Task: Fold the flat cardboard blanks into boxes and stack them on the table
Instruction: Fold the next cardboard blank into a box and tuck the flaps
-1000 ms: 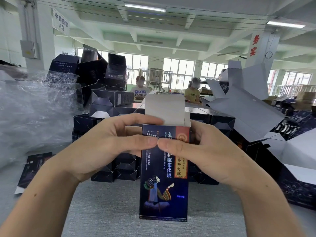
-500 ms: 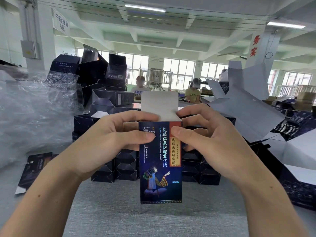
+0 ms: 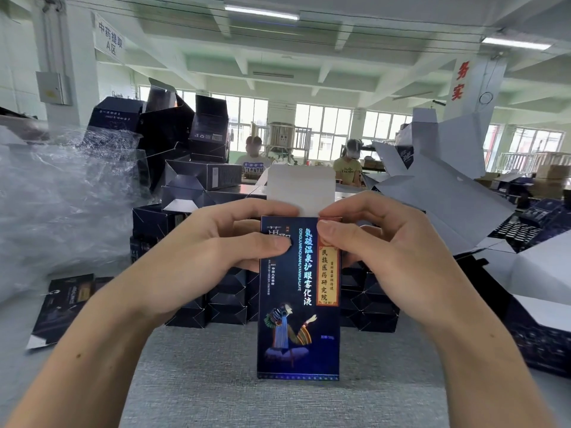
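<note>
Box stack (image 3: 227, 304) behind held box (image 3: 298, 298)

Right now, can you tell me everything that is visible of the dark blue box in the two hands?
The box is tall, narrow, glossy dark blue cardboard, held upright facing the camera. Its front shows columns of pale Chinese characters, a red-and-gold label strip on the right and a costumed figure below. A white top flap stands open above it. The left hand and right hand grip its upper end, thumbs on the front. Whether its base touches the grey table is unclear.
</note>
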